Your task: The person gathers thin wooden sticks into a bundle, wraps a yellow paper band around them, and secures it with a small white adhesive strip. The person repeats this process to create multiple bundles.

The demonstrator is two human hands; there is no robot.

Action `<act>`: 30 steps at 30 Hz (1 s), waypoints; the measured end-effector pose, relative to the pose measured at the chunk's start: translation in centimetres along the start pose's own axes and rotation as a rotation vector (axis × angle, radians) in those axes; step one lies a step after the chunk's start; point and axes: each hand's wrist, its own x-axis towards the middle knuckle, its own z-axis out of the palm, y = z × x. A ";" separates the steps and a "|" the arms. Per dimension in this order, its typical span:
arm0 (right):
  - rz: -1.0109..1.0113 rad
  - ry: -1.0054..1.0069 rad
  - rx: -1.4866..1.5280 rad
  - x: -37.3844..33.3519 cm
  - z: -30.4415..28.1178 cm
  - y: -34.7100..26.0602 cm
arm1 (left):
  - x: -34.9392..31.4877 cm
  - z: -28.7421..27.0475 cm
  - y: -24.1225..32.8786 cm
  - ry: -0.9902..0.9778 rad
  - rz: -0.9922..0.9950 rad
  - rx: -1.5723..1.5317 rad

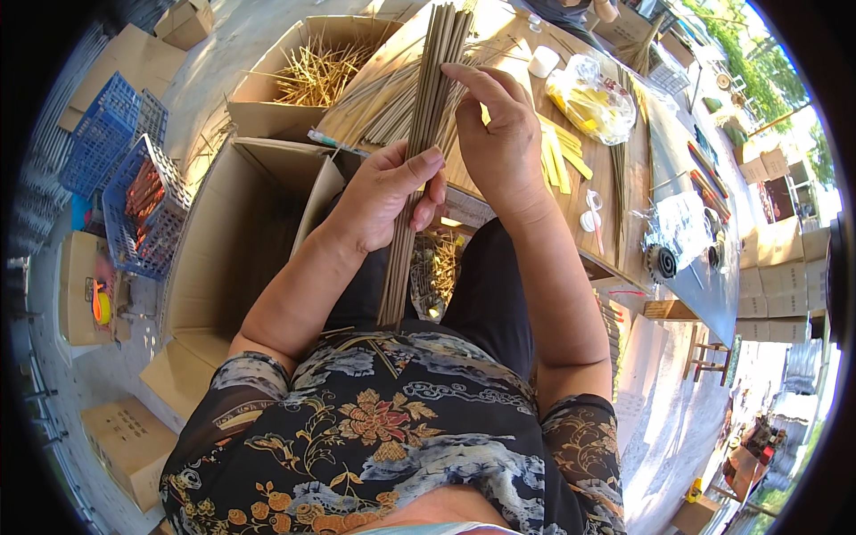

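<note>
Wooden table (635, 205) spans upper centre; left hand (397, 187) grips near-vertical stick bundle (431, 111) mid-length, unclosed right hand (499, 134) touching its upper part.

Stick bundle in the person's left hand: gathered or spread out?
Gathered: the stick bundle forms one narrow column, its sticks lying lengthwise side by side, with the left hand closed around it.

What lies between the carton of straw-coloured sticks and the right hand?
In the head view: loose sticks on the wooden table, then the stick bundle gripped in the left hand.
</note>
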 end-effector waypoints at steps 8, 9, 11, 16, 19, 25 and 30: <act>-0.055 -0.084 0.057 0.5 0.8 -0.6 | 1.3 -0.2 0.9 0.026 0.090 -0.067; -0.061 -0.092 0.068 0.6 0.9 -0.6 | 1.4 -0.3 1.0 0.022 0.109 -0.077; -0.050 -0.072 0.120 1.0 1.1 -0.5 | 1.8 -0.5 1.2 0.016 0.148 -0.094; 0.222 -0.164 0.219 0.2 -0.2 -0.3 | 3.0 -2.2 2.9 0.097 0.360 -0.043; 0.575 -0.504 0.374 -3.4 -2.7 -0.5 | 4.4 -4.1 4.3 -0.005 0.450 -0.270; 0.866 -0.680 0.622 -10.4 -2.9 0.1 | 6.8 -6.5 4.8 0.029 0.507 -0.382; 0.874 -0.708 0.474 -10.0 -3.5 0.7 | 8.7 -7.5 3.9 0.061 0.503 -0.452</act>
